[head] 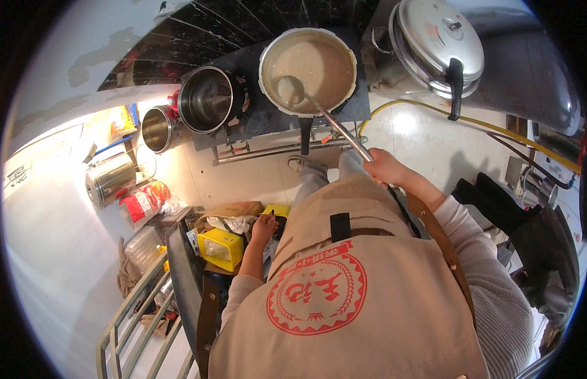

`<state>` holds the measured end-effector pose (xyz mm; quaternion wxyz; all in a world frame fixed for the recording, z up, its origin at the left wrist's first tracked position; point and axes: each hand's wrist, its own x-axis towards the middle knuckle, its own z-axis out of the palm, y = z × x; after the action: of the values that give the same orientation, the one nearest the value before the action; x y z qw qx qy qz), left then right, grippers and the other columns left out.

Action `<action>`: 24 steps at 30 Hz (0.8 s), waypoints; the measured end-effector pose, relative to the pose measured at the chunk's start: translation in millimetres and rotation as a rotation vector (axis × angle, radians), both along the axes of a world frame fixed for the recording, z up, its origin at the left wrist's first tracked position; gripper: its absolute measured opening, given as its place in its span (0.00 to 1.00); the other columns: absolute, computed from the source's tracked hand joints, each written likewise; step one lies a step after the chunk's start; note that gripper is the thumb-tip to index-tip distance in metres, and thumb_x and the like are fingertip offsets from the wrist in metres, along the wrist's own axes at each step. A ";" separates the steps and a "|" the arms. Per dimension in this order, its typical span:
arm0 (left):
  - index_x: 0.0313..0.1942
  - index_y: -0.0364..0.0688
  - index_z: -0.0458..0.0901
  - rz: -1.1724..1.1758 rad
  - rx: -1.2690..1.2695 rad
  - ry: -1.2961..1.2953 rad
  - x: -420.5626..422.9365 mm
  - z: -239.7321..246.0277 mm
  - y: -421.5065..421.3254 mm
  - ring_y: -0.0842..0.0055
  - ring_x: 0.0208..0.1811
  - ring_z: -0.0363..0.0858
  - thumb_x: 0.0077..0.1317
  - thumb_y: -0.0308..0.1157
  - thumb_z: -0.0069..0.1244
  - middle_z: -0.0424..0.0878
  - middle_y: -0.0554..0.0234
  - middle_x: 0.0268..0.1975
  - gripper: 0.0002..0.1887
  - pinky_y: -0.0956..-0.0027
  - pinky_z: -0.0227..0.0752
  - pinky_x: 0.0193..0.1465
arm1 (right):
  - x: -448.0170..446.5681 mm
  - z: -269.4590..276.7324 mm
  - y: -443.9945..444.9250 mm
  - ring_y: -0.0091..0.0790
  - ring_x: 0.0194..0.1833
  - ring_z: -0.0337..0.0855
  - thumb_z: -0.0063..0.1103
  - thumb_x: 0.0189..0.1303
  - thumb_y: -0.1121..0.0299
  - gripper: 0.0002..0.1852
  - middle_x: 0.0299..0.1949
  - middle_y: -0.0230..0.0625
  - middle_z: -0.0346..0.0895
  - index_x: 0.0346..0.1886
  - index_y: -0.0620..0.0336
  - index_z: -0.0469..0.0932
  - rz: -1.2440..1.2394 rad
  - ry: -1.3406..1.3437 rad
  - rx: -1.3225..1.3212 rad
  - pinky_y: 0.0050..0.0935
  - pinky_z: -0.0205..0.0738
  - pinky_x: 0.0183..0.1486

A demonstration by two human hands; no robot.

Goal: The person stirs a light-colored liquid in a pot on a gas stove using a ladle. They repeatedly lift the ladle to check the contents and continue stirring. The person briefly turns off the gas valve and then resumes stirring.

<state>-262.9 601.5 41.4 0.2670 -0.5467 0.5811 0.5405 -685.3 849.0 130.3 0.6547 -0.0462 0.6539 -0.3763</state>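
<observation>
My right hand (386, 166) is closed around the handle of a long metal ladle (343, 129). The ladle's bowl lies in a thick, light-brown liquid (317, 64), inside a round metal pot (306, 112) with a black handle towards me. At my left side, my left hand (265, 228) hangs beside a yellow plastic container (221, 249), with its fingers curled. A small dark thing shows at its fingertips, too small to name. I cannot tell whether that hand holds it.
Left of the pot stand an empty dark-walled pot (207, 99) and a steel pot (157, 129). A large lidded pressure cooker (438, 42) is at the upper right, near a yellow hose (431, 105). Metal rails (141, 322) rise at the lower left.
</observation>
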 end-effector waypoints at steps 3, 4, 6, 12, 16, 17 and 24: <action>0.45 0.34 0.75 -0.022 -0.013 -0.030 2.6 -3.3 -0.9 0.76 0.33 0.80 0.69 0.35 0.45 0.82 0.59 0.35 0.12 0.70 0.75 0.37 | -0.4 4.8 0.8 0.27 0.14 0.67 0.52 0.57 0.67 0.09 0.18 0.35 0.68 0.30 0.63 0.66 -0.027 0.080 0.064 0.30 0.63 0.13; 0.45 0.34 0.75 0.015 0.000 -0.011 3.7 -4.4 -0.8 0.76 0.33 0.80 0.69 0.34 0.45 0.82 0.59 0.35 0.12 0.71 0.75 0.37 | 0.0 6.2 1.1 0.27 0.14 0.67 0.52 0.56 0.67 0.09 0.19 0.35 0.68 0.30 0.63 0.66 -0.017 0.037 0.044 0.30 0.63 0.13; 0.44 0.34 0.75 0.024 0.005 -0.027 4.4 -6.3 -0.1 0.76 0.33 0.81 0.69 0.34 0.45 0.82 0.59 0.35 0.12 0.71 0.75 0.37 | 1.3 7.5 1.7 0.27 0.14 0.66 0.53 0.56 0.66 0.10 0.19 0.35 0.68 0.30 0.62 0.66 -0.036 -0.007 0.016 0.30 0.63 0.13; 0.45 0.34 0.75 0.059 0.016 -0.019 -2.3 -3.6 2.6 0.77 0.32 0.80 0.69 0.34 0.46 0.83 0.59 0.34 0.12 0.72 0.75 0.35 | 2.9 3.1 2.9 0.27 0.13 0.67 0.52 0.56 0.67 0.10 0.18 0.35 0.68 0.30 0.63 0.66 -0.094 -0.020 0.036 0.31 0.63 0.13; 0.46 0.34 0.75 0.036 -0.005 -0.017 -6.6 -0.8 0.8 0.78 0.31 0.80 0.69 0.34 0.46 0.83 0.59 0.34 0.12 0.73 0.75 0.34 | 3.4 1.5 2.7 0.28 0.13 0.68 0.50 0.56 0.68 0.08 0.17 0.35 0.68 0.30 0.63 0.66 -0.009 0.035 0.023 0.32 0.63 0.12; 0.46 0.34 0.75 0.037 -0.003 -0.030 -6.2 -0.7 0.5 0.78 0.31 0.80 0.69 0.34 0.45 0.83 0.59 0.34 0.13 0.73 0.75 0.34 | 3.3 1.4 2.7 0.28 0.13 0.68 0.50 0.56 0.68 0.08 0.17 0.35 0.68 0.30 0.64 0.67 -0.024 0.037 0.021 0.32 0.63 0.12; 0.46 0.33 0.74 0.041 0.044 -0.033 -2.0 -3.4 -3.0 0.77 0.32 0.80 0.69 0.35 0.45 0.82 0.58 0.35 0.14 0.71 0.75 0.36 | 2.6 0.7 -0.6 0.30 0.13 0.70 0.50 0.57 0.68 0.09 0.17 0.36 0.69 0.31 0.66 0.67 -0.004 0.136 0.049 0.32 0.63 0.12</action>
<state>-264.9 598.4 38.0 0.2774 -0.5614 0.5531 0.5495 -682.8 848.4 131.0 0.6090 -0.0545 0.7060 -0.3574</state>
